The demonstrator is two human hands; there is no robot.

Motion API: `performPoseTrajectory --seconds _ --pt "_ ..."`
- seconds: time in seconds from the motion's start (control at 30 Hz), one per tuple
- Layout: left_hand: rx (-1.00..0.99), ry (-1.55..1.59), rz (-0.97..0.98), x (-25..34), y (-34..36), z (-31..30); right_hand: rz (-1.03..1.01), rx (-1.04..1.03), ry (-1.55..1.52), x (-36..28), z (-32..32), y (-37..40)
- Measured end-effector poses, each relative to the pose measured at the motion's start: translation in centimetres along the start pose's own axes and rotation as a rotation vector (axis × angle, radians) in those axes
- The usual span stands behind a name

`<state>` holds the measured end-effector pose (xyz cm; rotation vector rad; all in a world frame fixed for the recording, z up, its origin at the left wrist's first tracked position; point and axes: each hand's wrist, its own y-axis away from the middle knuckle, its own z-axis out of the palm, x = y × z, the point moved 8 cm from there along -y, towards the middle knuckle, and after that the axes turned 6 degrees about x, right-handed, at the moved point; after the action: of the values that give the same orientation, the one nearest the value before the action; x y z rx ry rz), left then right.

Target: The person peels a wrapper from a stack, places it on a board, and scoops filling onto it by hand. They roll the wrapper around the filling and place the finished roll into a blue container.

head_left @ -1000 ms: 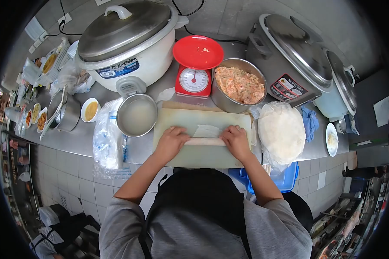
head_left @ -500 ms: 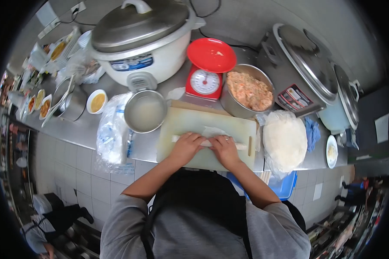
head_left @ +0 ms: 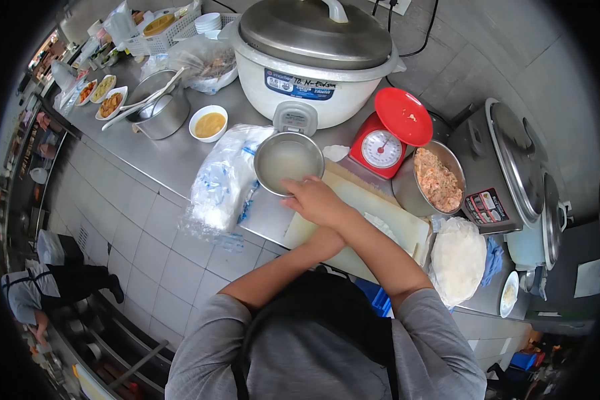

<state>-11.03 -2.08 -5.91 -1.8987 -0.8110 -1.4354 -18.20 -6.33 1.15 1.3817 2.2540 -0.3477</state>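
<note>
In the head view, your right hand (head_left: 317, 200) crosses over your left arm, its fingers (head_left: 293, 199) loosely spread and empty, tips at the near rim of the steel water bowl (head_left: 288, 159) on the worktop (head_left: 173, 160). Your left hand (head_left: 325, 241) rests on the cutting board (head_left: 355, 195), mostly hidden under your right forearm, so I cannot tell how its fingers are set.

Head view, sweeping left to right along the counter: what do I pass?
Metal pot with utensils → small bowl of yellow sauce → metal bowl of cloudy liquid → red scale → bowl of orange filling → grey rice cooker.
</note>
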Motion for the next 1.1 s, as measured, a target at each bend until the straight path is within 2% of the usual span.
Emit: performPoseTrajectory --seconds 0.1,0.2,0.3,0.4,0.5,0.53,0.63,0.73,0.83,0.97,1.1 --pt "-0.092 -0.191 -0.004 -0.1 0.0 0.7 0.096 0.214 -0.44 1.3 -3.4 2.1" --pt "0.036 -0.703 0.423 3.3 1.1 -0.3 0.215 0.449 -0.81 3.5 -7.7 8.0" --pt "0.04 -0.705 0.418 3.6 1.2 -1.9 0.363 0.608 -0.983 8.2 -7.3 15.5" --pt "0.035 -0.666 0.461 4.4 1.5 -2.5 0.601 0.598 -0.791 9.9 -2.5 19.9" --pt "0.047 -0.648 0.482 4.0 1.5 -2.4 0.328 0.437 -0.073 6.4 -0.6 19.1" --pt "0.041 -0.644 0.478 3.9 1.5 -2.3 0.326 0.372 0.056 6.1 -0.4 19.1" --pt "0.035 -0.639 0.465 4.0 1.6 -2.4 0.409 0.449 0.326 7.6 -1.1 19.9" --pt "0.036 -0.638 0.474 4.2 1.6 -2.4 0.307 0.402 0.17 6.9 -0.4 19.1" --pt "0.036 -0.639 0.474 4.3 1.5 -2.5 0.435 0.351 0.251 8.5 -0.5 19.0" --pt "0.041 -0.653 0.465 4.2 1.6 -2.6 0.359 0.375 0.137 8.0 -0.6 18.7" --pt "0.044 -0.642 0.461 4.3 1.6 -2.6 0.503 0.391 0.28 8.6 -1.1 21.1"
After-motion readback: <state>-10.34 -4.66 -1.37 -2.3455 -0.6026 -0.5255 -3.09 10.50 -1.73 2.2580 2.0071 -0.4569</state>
